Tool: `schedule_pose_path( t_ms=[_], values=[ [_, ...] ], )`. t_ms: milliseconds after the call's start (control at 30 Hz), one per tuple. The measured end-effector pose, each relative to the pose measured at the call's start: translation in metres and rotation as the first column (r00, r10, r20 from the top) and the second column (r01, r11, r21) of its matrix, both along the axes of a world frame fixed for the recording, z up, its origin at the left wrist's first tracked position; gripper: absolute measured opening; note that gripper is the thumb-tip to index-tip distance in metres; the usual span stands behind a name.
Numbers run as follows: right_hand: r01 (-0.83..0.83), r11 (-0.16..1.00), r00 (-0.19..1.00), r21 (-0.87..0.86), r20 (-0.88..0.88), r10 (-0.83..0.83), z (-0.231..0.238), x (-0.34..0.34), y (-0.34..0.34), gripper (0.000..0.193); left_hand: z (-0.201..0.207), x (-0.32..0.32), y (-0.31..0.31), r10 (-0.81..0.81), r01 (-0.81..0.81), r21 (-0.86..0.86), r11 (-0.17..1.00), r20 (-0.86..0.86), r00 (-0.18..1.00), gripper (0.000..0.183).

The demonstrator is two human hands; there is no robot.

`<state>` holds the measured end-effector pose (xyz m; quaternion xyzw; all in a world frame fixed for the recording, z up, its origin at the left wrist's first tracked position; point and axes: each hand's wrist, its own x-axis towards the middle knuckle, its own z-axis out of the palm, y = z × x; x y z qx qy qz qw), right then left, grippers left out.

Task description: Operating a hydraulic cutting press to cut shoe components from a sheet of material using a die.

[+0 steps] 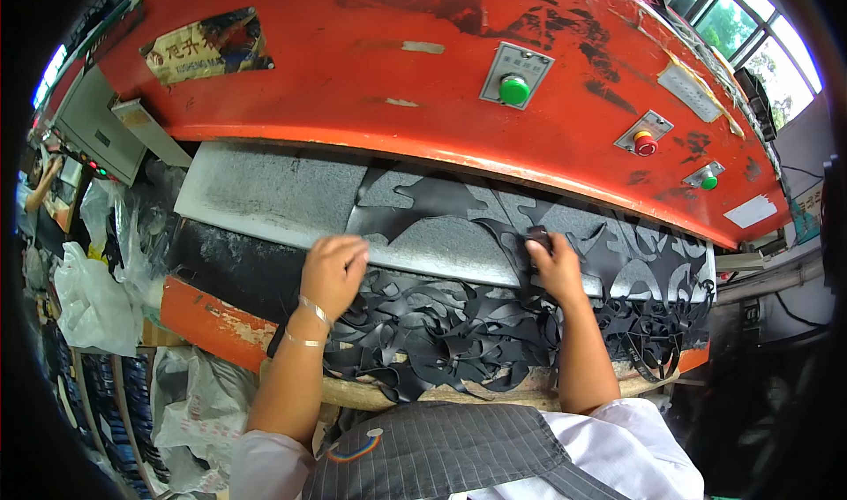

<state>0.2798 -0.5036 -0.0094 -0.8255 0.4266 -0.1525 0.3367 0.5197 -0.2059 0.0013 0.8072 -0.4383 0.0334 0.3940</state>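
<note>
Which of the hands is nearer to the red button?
Right: the right hand is below and left of the red button; the left hand is much farther left.

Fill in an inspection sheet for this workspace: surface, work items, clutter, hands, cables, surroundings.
Surface: speckled grey board under the red machine, dark smudges on it.
Work items: black sheet material with cut-out gaps, lying on the board.
Clutter: tangled black scraps heaped along the board's near edge; plastic bags at left.
Hands: left hand near the board's front edge, fingers curled, nothing seen in it; right hand grips a small dark piece, kind unclear.
Cables: none made out for certain.
Surroundings: windows upper right; another person's arm far left.
</note>
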Motion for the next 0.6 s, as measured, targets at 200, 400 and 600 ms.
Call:
schedule_pose_path(
  t_ms=[200,400,600],
  values=[
    [-0.002,0.959,0.962,-0.283,0.260,0.078,0.021,0.026,0.042,0.045,-0.043,0.025,-0.003,0.081,-0.075,-0.037,0.996,0.206,0.975,0.023],
    [-0.539,0.732,0.760,-0.416,0.134,0.636,0.016,0.153,0.108,0.050,-0.052,0.015,-0.010,0.079,-0.081,-0.180,0.980,-0.019,0.997,0.061],
    [-0.650,0.613,0.664,-0.450,0.056,0.745,0.004,0.169,0.113,0.056,-0.056,0.016,0.004,0.106,-0.099,-0.181,0.978,0.028,0.994,0.070]
  ],
)
